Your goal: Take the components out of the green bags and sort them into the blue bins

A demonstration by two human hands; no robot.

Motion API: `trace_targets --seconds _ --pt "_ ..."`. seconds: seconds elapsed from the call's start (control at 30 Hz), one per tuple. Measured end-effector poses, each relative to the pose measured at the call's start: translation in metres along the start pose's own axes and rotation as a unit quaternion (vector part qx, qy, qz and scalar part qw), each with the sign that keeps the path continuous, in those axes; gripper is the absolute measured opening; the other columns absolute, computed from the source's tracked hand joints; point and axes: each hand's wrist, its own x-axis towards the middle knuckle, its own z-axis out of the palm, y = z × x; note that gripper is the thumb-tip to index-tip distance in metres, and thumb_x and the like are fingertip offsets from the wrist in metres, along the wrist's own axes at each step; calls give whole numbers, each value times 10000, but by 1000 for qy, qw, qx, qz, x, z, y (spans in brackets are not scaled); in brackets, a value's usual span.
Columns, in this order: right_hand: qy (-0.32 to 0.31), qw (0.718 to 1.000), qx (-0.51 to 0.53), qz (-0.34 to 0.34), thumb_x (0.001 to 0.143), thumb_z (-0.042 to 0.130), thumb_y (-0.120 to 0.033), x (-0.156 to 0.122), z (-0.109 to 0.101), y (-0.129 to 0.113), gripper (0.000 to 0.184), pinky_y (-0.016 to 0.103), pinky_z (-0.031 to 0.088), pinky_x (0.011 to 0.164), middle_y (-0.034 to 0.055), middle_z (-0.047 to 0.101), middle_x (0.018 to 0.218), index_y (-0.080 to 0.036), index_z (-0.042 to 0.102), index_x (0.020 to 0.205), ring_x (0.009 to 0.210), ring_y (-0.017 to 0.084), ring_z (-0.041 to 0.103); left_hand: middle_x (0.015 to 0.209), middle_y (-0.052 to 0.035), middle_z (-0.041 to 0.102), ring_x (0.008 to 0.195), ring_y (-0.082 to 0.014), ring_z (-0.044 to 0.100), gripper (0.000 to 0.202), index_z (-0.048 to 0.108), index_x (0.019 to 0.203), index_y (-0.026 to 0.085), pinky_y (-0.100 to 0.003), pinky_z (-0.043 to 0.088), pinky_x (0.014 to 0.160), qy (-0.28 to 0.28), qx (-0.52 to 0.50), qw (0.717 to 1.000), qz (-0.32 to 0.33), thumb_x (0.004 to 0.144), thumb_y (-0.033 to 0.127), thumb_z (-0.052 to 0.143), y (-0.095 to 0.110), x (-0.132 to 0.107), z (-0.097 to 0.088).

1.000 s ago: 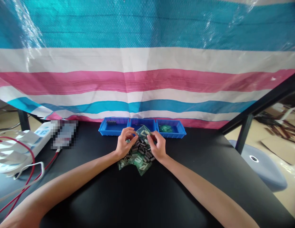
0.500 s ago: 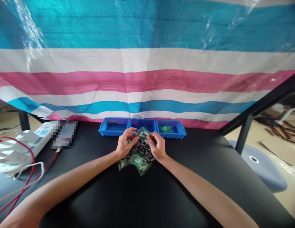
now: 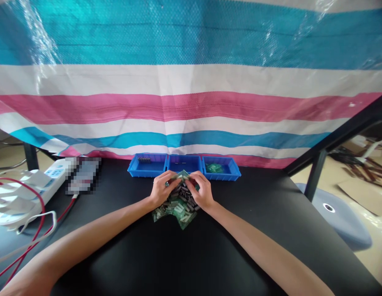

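Between my two hands is a small clear greenish plastic bag (image 3: 183, 175) with pale pieces inside. My left hand (image 3: 162, 188) pinches its left side, and a small shiny metal piece (image 3: 167, 183) shows by those fingers. On the other side my right hand (image 3: 203, 190) is closed on the bag's right edge. Under both hands lies a heap of small dark and silvery metal pins (image 3: 185, 195). More greenish bags of pins (image 3: 179, 210) rest on the near side of the heap. My fingers hide part of the held bag.
Three joined blue trays stand behind the heap: the left tray (image 3: 148, 172) holds small metal rings, the middle tray (image 3: 184, 158) a few thin pieces, the right tray (image 3: 224, 176) greenish bags. A power strip (image 3: 52, 174) with cables lies left. A grey stool (image 3: 341, 218) stands right.
Both hands have drawn closer together around the bag. The bag has dropped slightly and is more covered by the fingers. Heap and trays stay put.
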Motion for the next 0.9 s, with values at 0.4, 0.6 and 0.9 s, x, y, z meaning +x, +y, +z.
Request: trace_targets --seconds 0.4,0.6,0.9 --pt "61 993 -55 83 893 551 -332 27 -22 -19 211 248 425 572 -6 576 640 -193 570 734 571 137 529 643 50 490 494 -74 476 167 524 995 204 -191 383 485 49 -127 986 -99 904 342 553 -5 -5 7" --pt "57 936 -309 162 800 610 -290 68 -76 -5 198 277 385 590 14 601 561 -198 589 626 560 179 565 686 41 493 529 -72 492 129 505 1030 204 -193 385 510 32 -139 986 -88 921 273 510 -4 -5 6" --pt "-130 817 -516 222 916 489 -375 70 -80 -11 306 321 426 671 136 711 820 -152 697 889 799 275 675 663 47 467 531 -89 482 158 507 1045 209 -211 381 524 30 -189 978 -81 892 244 491 -7 -7 5"
